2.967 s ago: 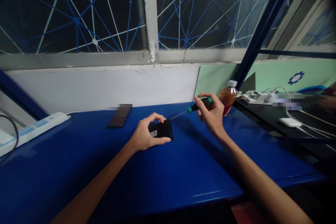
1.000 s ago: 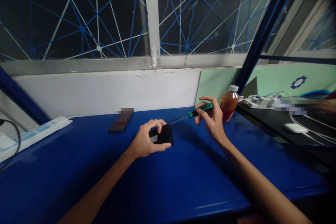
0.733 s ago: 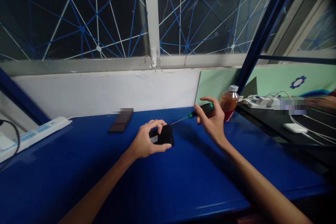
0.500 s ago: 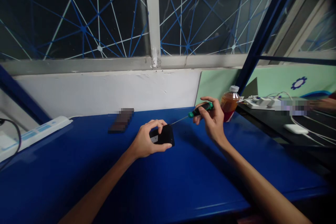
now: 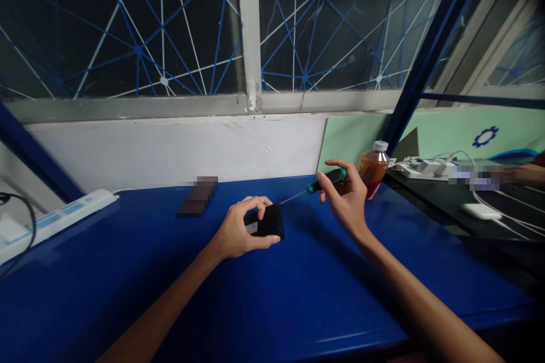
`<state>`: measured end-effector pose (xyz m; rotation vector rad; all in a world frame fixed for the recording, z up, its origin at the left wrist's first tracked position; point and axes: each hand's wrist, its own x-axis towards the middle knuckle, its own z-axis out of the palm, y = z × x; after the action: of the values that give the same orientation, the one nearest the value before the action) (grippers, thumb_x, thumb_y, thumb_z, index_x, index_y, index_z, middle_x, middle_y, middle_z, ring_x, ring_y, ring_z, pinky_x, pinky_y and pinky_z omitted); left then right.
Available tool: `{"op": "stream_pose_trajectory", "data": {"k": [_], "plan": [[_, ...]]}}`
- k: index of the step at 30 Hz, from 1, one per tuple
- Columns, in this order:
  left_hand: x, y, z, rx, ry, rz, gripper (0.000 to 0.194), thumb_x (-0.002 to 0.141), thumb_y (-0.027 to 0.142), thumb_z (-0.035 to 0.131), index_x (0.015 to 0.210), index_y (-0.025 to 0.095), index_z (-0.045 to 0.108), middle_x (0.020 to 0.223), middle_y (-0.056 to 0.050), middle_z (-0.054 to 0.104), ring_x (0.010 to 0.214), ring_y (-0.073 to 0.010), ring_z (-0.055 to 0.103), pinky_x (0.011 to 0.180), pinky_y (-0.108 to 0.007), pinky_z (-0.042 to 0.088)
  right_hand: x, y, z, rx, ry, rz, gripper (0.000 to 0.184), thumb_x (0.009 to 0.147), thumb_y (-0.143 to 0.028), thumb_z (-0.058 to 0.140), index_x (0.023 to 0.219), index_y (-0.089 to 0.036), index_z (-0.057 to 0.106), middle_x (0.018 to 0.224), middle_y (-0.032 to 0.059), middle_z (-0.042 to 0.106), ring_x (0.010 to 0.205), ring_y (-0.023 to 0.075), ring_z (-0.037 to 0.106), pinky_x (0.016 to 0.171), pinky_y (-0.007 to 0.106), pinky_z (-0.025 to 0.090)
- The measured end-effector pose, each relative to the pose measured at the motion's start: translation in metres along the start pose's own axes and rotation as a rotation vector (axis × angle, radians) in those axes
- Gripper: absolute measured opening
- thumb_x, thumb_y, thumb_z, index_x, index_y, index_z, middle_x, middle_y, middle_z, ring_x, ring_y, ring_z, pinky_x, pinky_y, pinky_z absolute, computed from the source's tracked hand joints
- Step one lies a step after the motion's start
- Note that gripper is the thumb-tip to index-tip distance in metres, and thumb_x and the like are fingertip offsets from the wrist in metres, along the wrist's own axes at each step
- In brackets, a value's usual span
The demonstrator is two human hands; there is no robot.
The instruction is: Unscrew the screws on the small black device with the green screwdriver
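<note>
My left hand [image 5: 238, 228] grips a small black box-shaped device [image 5: 271, 222] by its two long edges, thumb on the near side and fingers on the far side. Part of a pale label shows on the device under the palm. In my right hand [image 5: 347, 195] is a screwdriver [image 5: 327, 180] with a green and black handle, held between thumb and fingers with the index finger raised. Its thin shaft slants down to the left, and the tip meets the device's far right corner. Whether the tip sits in a screw is too small to tell.
A blurred-out dark flat object [image 5: 198, 197] lies on the blue table [image 5: 255, 306]. At the left is a white power strip [image 5: 63, 218]. A bottle of amber drink [image 5: 373, 167] stands behind my right hand. Another person's hand [image 5: 522, 174] is over the black table at right.
The fingers of my right hand have shifted on the screwdriver handle, and the hand sits slightly further right. The device stays in my left hand, with the tip still at its corner.
</note>
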<state>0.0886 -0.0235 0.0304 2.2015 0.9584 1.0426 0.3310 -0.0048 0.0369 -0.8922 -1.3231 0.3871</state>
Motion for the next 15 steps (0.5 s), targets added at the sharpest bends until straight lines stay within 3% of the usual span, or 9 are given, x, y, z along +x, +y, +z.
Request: {"op": "stream_pose_trajectory", "data": {"k": [6,11,15], "plan": [[-0.0002,-0.0013,-0.0006,0.012,0.02,0.002,0.04,0.062,0.03,0.078,0.072,0.021,0.04,0.109,-0.007,0.063,0.093,-0.0231,0.059,0.089,-0.045,0.044,0.003,0.0034,-0.003,0.139,-0.114,0.024,0.03,0.089,-0.035,0.059,0.114,-0.02,0.052,0.068,-0.0014,0.061,0.05,0.014,0.06,0.049,0.029,0.049],[0.0001,-0.0001,-0.002,0.009,0.016,0.01,0.039,0.063,0.028,0.078,0.07,0.021,0.041,0.11,-0.008,0.064,0.097,-0.0237,0.059,0.09,-0.044,0.043,0.0022,0.0025,-0.0019,-0.047,-0.034,0.015,0.035,0.084,-0.036,0.067,0.113,-0.02,0.056,0.051,-0.0063,0.053,0.042,0.0129,0.054,0.046,0.028,0.045],[0.0002,0.0009,-0.0026,0.014,0.011,0.013,0.039,0.063,0.027,0.078,0.069,0.021,0.04,0.109,-0.008,0.064,0.096,-0.0234,0.059,0.088,-0.042,0.043,0.0019,0.0042,-0.0017,0.026,-0.085,0.024,0.039,0.088,-0.037,0.059,0.122,-0.021,0.048,0.069,-0.0014,0.063,0.049,0.0147,0.062,0.053,0.031,0.051]]}}
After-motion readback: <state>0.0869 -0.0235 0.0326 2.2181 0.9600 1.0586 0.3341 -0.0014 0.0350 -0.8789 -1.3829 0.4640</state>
